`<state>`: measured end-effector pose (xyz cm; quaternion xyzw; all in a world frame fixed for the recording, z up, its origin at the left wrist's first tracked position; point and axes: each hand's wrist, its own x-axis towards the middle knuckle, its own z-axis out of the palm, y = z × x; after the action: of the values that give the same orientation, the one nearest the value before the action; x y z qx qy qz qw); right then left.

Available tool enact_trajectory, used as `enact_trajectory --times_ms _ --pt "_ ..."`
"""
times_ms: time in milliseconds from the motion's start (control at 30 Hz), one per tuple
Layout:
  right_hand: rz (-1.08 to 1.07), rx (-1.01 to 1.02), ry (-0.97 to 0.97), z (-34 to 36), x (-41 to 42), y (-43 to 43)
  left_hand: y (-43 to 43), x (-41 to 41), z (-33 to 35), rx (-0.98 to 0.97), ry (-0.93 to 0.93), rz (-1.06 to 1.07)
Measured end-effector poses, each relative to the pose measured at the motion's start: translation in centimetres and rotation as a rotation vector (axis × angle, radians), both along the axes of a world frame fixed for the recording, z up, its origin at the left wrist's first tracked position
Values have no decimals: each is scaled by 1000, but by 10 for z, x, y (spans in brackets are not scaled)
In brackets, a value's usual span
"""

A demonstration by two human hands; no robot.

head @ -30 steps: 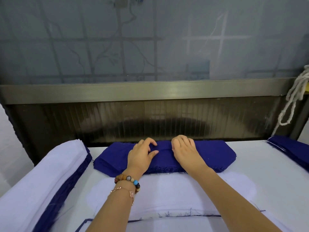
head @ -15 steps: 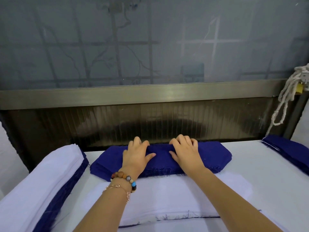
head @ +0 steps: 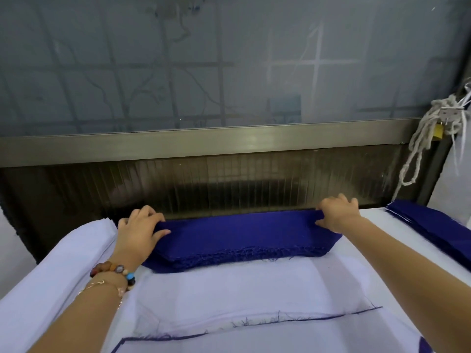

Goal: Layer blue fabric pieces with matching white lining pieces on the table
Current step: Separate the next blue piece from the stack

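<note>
grips of left hand (head: 139, 233) and right hand (head: 337, 212) pinch, seemingly, opposite ends of blue fabric (head: 242, 235).

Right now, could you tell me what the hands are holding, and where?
The blue fabric: the left hand grips its left end, the right hand its right end.
</note>
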<state>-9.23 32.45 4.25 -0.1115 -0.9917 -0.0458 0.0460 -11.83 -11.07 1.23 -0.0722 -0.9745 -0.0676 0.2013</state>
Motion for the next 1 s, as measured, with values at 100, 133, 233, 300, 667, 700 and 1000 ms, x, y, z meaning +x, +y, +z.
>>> enact_trajectory --times_ms 100,133,233,300,667,700,1000 --pt "-56 -143 39 -7 3 6 -2 5 0 288 -56 8" --pt "-68 -186 60 -8 5 7 -2 6 -1 357 -37 11" --pt "-90 -264 126 -5 13 9 -1 11 1 497 54 26" --pt "-103 -342 166 1 20 12 0 16 6 596 57 40" --pt "-59 -558 229 27 76 27 -3 86 45 782 21 5" --pt "-55 -568 211 28 82 29 -5 92 48 783 3 2" --pt "6 -478 -51 17 154 41 -24 165 36 797 -326 20"
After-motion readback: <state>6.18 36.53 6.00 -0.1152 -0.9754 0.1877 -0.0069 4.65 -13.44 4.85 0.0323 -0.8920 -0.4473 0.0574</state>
